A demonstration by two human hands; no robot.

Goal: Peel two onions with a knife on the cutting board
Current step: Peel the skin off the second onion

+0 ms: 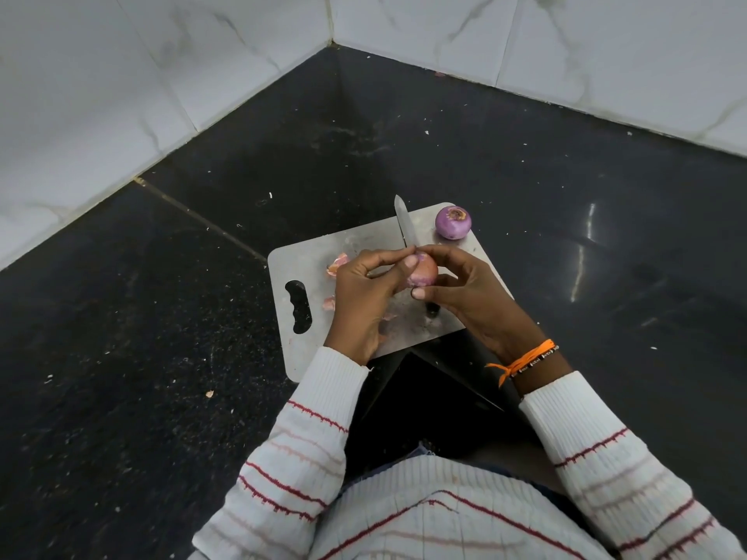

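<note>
Onion in hands (422,272): over the board (307,256), some brown skin left, part peeled.
Hands: left hand (366,295) and right hand (465,291) both pinch it.
Other onion (453,222): purple, looks peeled, on the board's far corner.
Knife (405,224): lies on board.
Skins (337,264): beside left hand.
Left: finish this one.

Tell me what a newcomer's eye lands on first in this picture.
First, the two hands meeting over the steel cutting board: the left hand and right hand both grip a half-skinned onion. Next, the peeled purple onion at the board's far right corner, with the knife lying on the board, blade pointing away. Pinkish peel scraps lie left of the hands.
</note>
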